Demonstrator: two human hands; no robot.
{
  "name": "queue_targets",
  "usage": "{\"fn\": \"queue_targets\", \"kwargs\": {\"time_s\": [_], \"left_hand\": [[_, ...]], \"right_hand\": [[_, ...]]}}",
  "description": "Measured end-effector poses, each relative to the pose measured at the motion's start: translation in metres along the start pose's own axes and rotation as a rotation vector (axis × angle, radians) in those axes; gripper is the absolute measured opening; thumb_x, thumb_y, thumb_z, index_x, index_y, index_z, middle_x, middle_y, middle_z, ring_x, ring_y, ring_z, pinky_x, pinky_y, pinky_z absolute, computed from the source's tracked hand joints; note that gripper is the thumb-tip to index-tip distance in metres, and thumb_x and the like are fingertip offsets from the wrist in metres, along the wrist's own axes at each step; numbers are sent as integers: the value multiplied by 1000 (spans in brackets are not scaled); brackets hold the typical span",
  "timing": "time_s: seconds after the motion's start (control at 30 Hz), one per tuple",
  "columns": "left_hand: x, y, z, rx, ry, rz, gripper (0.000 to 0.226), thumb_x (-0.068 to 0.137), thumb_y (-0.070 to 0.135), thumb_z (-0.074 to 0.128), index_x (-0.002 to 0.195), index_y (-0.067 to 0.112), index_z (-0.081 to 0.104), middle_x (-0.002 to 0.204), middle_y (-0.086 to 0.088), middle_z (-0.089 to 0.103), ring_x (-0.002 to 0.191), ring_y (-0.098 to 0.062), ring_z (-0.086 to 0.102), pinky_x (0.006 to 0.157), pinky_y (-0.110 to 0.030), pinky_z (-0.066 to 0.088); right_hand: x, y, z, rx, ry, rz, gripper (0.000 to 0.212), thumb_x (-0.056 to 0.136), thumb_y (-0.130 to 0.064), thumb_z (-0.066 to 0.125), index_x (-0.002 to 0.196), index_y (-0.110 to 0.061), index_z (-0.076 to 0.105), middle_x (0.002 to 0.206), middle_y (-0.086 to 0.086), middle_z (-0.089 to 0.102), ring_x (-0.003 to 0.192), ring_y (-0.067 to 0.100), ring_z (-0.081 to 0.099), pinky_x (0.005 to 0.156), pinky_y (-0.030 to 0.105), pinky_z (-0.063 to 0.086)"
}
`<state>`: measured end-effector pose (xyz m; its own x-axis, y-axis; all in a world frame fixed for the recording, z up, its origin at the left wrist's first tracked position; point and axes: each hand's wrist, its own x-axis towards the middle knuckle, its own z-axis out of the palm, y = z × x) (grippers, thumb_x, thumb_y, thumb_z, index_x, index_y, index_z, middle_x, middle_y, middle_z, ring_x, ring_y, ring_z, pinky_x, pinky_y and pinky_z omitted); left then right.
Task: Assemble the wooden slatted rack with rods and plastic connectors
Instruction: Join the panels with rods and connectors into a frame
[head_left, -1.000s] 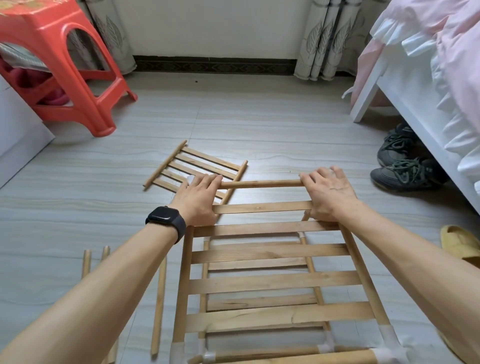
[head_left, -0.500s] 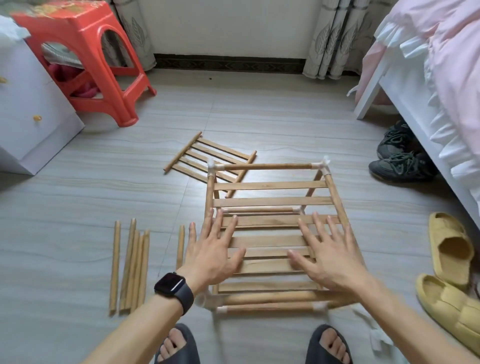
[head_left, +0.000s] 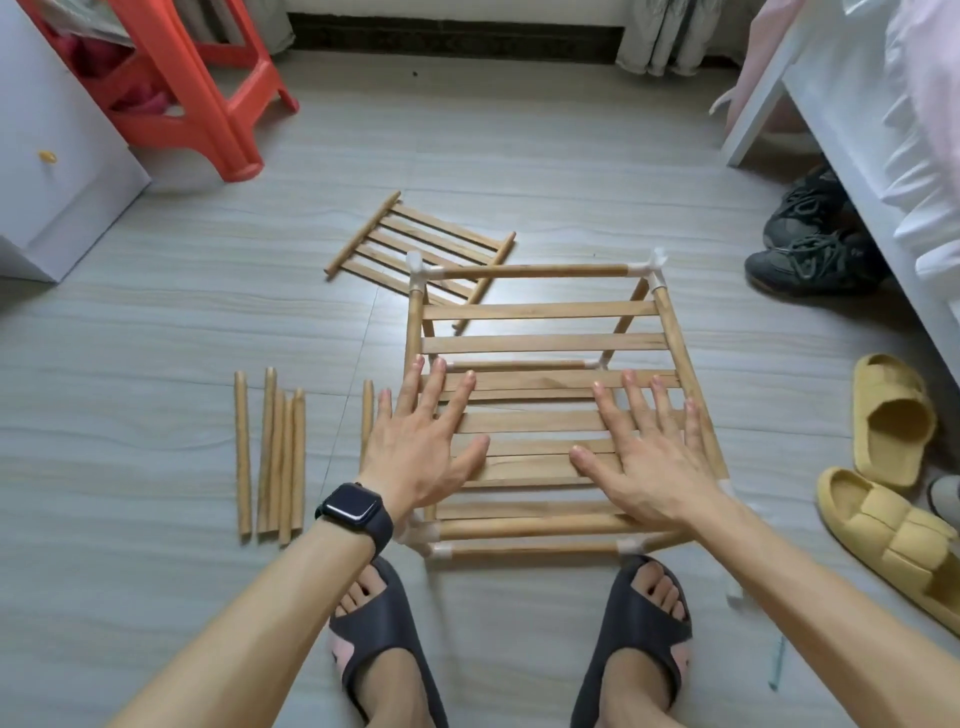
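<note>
A part-built wooden rack (head_left: 540, 343) stands on the floor in front of my feet, its slatted top shelf joined to rods by white plastic connectors (head_left: 418, 270) at the corners. My left hand (head_left: 423, 447), with a black watch on the wrist, lies flat and spread on the near-left slats. My right hand (head_left: 644, 447) lies flat and spread on the near-right slats. Neither hand grips anything. A second loose slatted panel (head_left: 415, 239) lies on the floor behind the rack's far-left corner. Several loose rods (head_left: 272, 447) lie side by side to the left, with one more rod (head_left: 367, 410) beside the rack.
A red plastic stool (head_left: 208, 93) and a white cabinet (head_left: 57, 171) stand at the far left. A white bed frame (head_left: 831, 130) with dark sneakers (head_left: 810, 244) under it runs along the right. Yellow slippers (head_left: 891, 462) lie at the right. My feet wear dark slippers (head_left: 384, 644).
My hands left the rack's far top rod and came down flat onto the near slats. The view pulled back and tilted down, so the whole rack and my feet now show.
</note>
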<state>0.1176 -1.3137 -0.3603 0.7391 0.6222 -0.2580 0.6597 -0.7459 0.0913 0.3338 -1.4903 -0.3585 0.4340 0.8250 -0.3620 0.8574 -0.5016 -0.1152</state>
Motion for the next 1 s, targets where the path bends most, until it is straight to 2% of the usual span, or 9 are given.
{"fn": "queue_targets", "kwargs": {"time_s": [0.17, 0.27, 0.4, 0.43, 0.5, 0.57, 0.77, 0.9, 1.0], "left_hand": [[4, -5, -4, -14, -23, 13, 78, 96, 71, 24, 157, 41, -13, 167, -1, -20, 149, -22, -30, 121, -63, 0], [5, -6, -8, -13, -47, 7, 78, 95, 73, 24, 157, 43, -14, 167, 1, -20, 149, -20, -30, 120, -64, -1], [10, -9, -17, 18, -81, 7, 79, 94, 75, 22, 156, 44, -15, 166, 2, -21, 149, -20, -30, 120, -65, -2], [12, -11, -19, 11, -92, 8, 79, 94, 75, 23, 156, 44, -15, 166, 2, -22, 149, -20, -30, 120, -65, -2], [15, -12, -19, 4, -95, 10, 79, 94, 74, 25, 157, 44, -14, 166, 3, -22, 149, -19, -30, 121, -65, 0], [16, -11, -15, 19, -79, 6, 79, 95, 74, 23, 156, 43, -16, 166, 3, -23, 149, -20, -30, 121, -64, 1], [19, -10, -11, 75, -58, 9, 78, 95, 74, 17, 155, 41, -20, 165, 1, -25, 149, -21, -31, 122, -62, -1], [21, -10, -13, 86, -69, -4, 78, 94, 76, 15, 155, 41, -21, 164, 1, -26, 148, -21, -33, 121, -63, -2], [21, -10, -12, 71, -72, -8, 80, 89, 81, 7, 154, 42, -22, 162, 3, -29, 147, -21, -34, 121, -63, -3]], "right_hand": [[2, 0, -1, 5, 25, 4, 86, 87, -84, 14, 154, -44, -19, 162, -4, -32, 148, 24, -33, 116, 52, -25], [0, -1, -10, -34, 34, -4, 90, 83, -89, 15, 156, -45, -11, 166, -3, -19, 153, 25, -19, 121, 53, -13], [11, 10, -47, 36, 111, 9, 77, 86, -83, 24, 151, -43, 31, 163, -1, 25, 149, 24, 18, 116, 52, 18], [16, 16, -52, 66, 140, 62, 74, 88, -79, 28, 150, -40, 34, 164, 1, 23, 150, 25, 15, 116, 53, 18], [21, 29, -46, 121, 122, 190, 76, 91, -75, 33, 156, -38, 19, 168, 2, -3, 154, 27, -3, 119, 58, 11], [19, 36, -28, 244, 29, 243, 82, 92, -74, 34, 159, -36, 6, 167, -1, -19, 154, 31, -2, 122, 58, 12], [20, 40, -16, 359, 110, 213, 84, 92, -73, 37, 160, -33, 8, 166, -3, -18, 151, 35, 21, 118, 51, 27], [23, 41, -17, 337, 91, 202, 84, 92, -73, 34, 160, -33, 7, 166, -2, -20, 149, 37, 23, 117, 52, 28], [22, 39, -17, 253, 93, 177, 78, 95, -71, 27, 160, -34, 3, 162, -3, -32, 151, 37, 17, 118, 53, 25]]}}
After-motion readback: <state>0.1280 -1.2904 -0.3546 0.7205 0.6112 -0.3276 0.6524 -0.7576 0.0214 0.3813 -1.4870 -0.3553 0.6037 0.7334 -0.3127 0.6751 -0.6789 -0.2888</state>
